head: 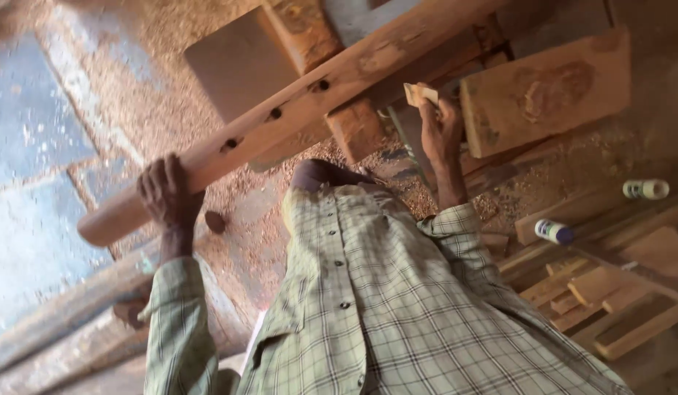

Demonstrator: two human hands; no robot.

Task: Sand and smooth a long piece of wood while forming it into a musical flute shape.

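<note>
My left hand (pixel 167 194) is closed around the rounded lower end of a long wooden post (pixel 302 110). The post runs diagonally from lower left to upper right and has three dark holes along its side. Beside the post's underside, my right hand (pixel 441 135) pinches a small pale wooden piece (pixel 419 93) at its fingertips. My checked shirt (pixel 383 307) fills the lower middle of the view.
A thick reddish plank (pixel 544 91) lies at the upper right, and a grey slab (pixel 240 62) sits behind the post. Two small white bottles (pixel 555 232) (pixel 646 189) rest among wood offcuts (pixel 609 300) at the right. Sawdust (pixel 134 88) covers the floor.
</note>
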